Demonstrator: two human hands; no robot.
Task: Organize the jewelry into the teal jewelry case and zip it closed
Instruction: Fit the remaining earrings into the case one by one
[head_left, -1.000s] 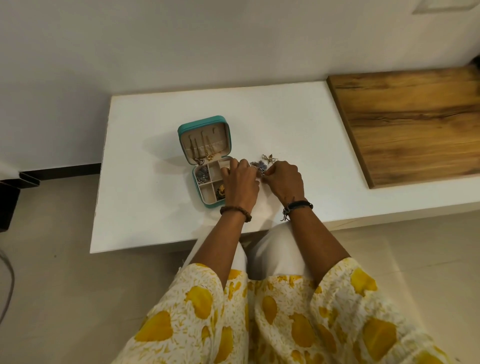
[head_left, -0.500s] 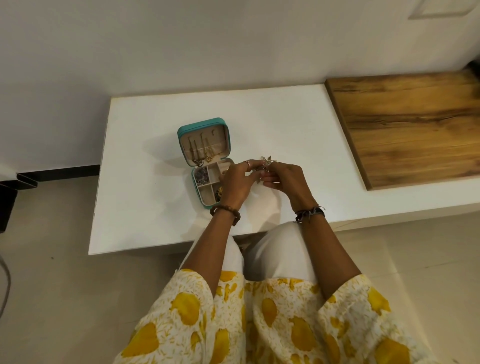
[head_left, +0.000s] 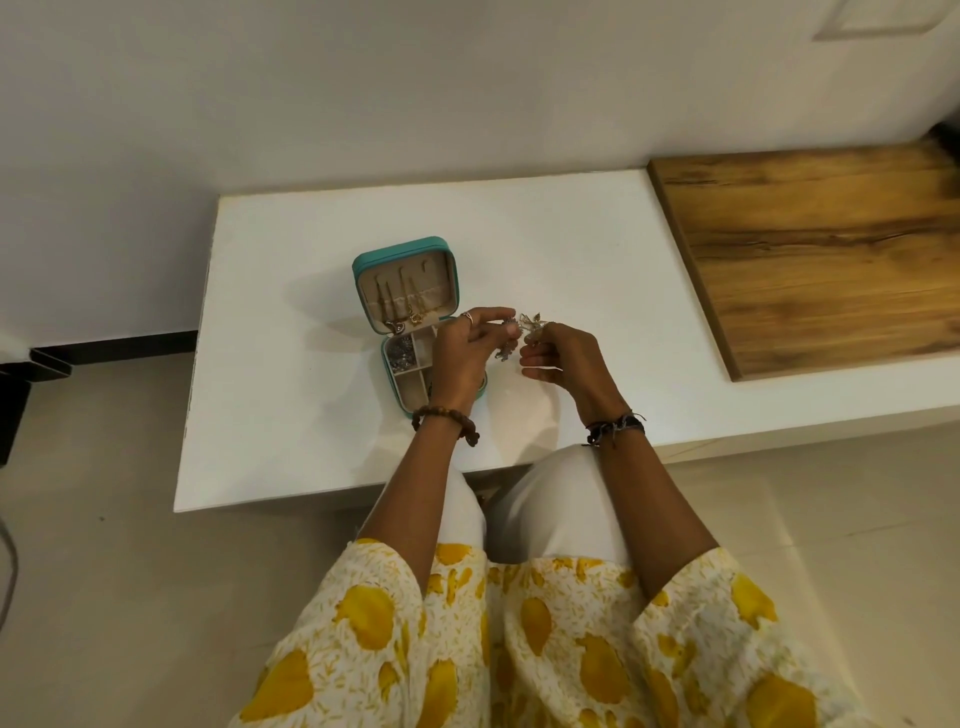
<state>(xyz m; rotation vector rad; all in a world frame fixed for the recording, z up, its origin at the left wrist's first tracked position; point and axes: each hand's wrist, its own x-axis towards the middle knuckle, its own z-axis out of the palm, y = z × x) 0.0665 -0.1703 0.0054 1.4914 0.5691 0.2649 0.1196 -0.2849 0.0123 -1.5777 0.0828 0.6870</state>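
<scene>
The teal jewelry case lies open on the white table, lid up with gold necklaces hanging inside. Its beige tray holds silver pieces in one compartment; my left hand hides the tray's right part. My left hand is raised above the case and pinches a silver jewelry piece that dangles from its fingertips. My right hand, just to the right, pinches a pale gold leaf-shaped piece. The two hands are close together, fingertips nearly meeting.
A wooden board lies on the table's right part. A white wall runs behind the table. The floor shows left of and below the table, with a dark object at the far left. My knees sit at the table's front edge.
Both hands have lifted off the table with the jewelry pieces, which earlier lay on the surface right of the case. The hands now hold them in the air, slightly apart.
</scene>
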